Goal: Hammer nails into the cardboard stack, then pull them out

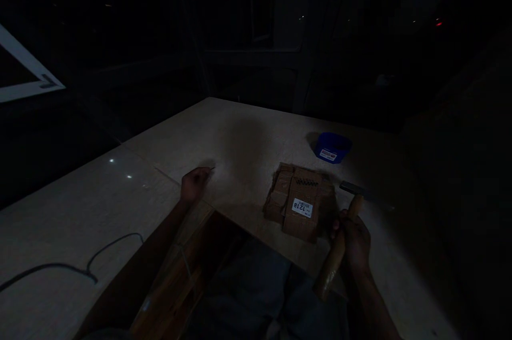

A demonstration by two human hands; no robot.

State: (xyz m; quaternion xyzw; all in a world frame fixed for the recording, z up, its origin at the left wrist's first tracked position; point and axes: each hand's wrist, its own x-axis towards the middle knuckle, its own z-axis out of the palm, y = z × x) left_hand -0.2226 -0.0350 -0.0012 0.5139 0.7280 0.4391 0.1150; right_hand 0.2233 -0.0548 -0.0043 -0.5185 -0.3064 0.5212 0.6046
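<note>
My right hand [357, 244] is wrapped round the wooden handle of a hammer [333, 264], close to its metal head. The hammer is tilted, its head pointing away from me and its handle end toward my lap. On the left, my left hand [194, 185] is closed in a pinch just over the table. A thin, dark, nail-like piece [213, 168] pokes out from its fingertips. Between my hands, nearer the right one, lies a stack of flattened brown cardboard [303, 225] with a white label reading 1218, upside down to me.
A blue plastic tub [331, 149] with a label stands behind the cardboard on the pale table [180, 132]. At the left a dark cable [52, 265] runs over the tabletop. A wooden surface [176, 302] shows beside my lap. The surroundings are very dark.
</note>
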